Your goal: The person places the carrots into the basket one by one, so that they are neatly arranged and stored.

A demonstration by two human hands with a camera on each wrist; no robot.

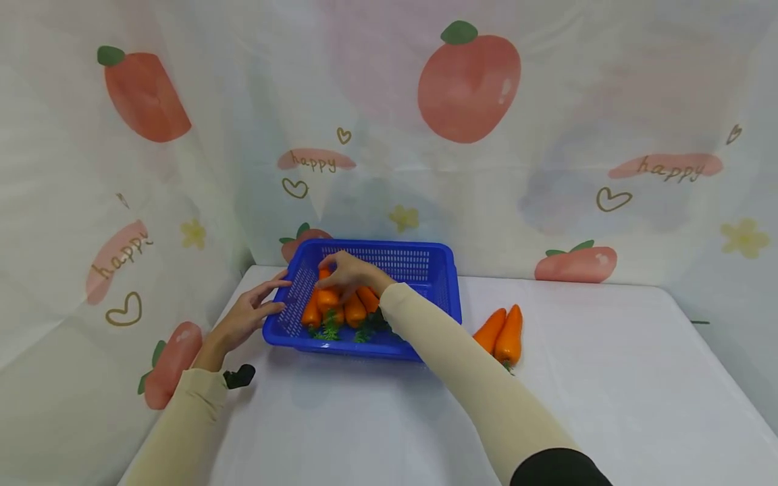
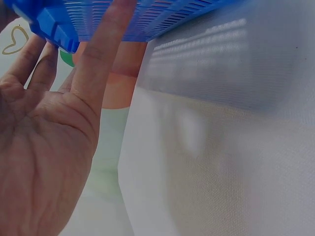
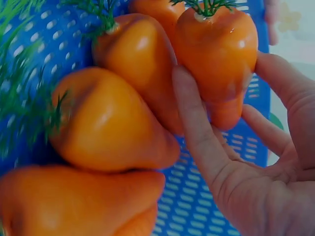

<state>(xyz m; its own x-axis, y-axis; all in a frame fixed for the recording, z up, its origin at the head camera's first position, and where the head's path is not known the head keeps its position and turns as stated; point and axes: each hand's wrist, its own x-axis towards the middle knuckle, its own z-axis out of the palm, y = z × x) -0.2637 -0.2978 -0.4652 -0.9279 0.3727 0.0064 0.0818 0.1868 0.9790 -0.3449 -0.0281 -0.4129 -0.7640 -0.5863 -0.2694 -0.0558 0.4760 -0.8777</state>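
Observation:
A blue plastic basket (image 1: pixel 451 283) with slotted walls holds several orange carrots (image 3: pixel 113 123) with green leafy tops. My right hand (image 1: pixel 352 271) reaches inside, toward the basket's left end. In the right wrist view, its thumb and fingers pinch a carrot (image 3: pixel 219 54) from both sides, beside the others in the row. My left hand (image 1: pixel 243 318) is at the basket's left side, fingers extended and fingertips right at the rim. From the left wrist, one outstretched finger (image 2: pixel 98 64) overlaps the basket's slotted wall (image 2: pixel 147 19).
Two more carrots (image 1: pixel 509 337) lie on the white table (image 1: pixel 608 378), right of the basket and partly behind the right sleeve (image 1: pixel 468 364). A printed cloth (image 1: pixel 377 81) with fruit pictures hangs behind the table and along its left side.

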